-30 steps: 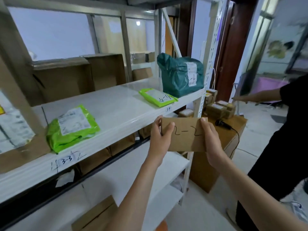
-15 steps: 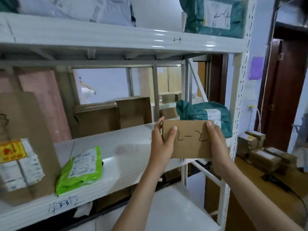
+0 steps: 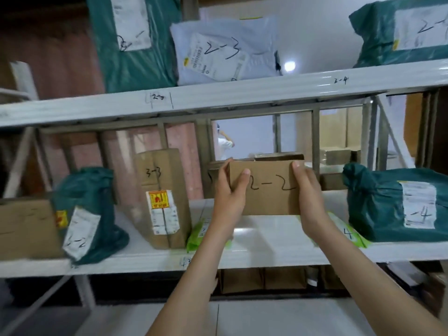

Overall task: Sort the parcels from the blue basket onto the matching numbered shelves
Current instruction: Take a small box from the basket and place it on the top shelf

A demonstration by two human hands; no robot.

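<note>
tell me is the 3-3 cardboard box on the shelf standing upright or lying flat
Upright. The 3-3 box stands on its narrow end on the middle shelf, taller than wide, tilted slightly.

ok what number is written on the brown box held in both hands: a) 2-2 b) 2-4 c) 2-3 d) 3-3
a: the brown box gripped between the left hand and right hand has 2-2 handwritten on its front.

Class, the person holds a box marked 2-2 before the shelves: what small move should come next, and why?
Probably lift the cardboard box, held by the left hand and right hand, up and leftward: the upper shelf carries the 2-3 parcel.
</note>
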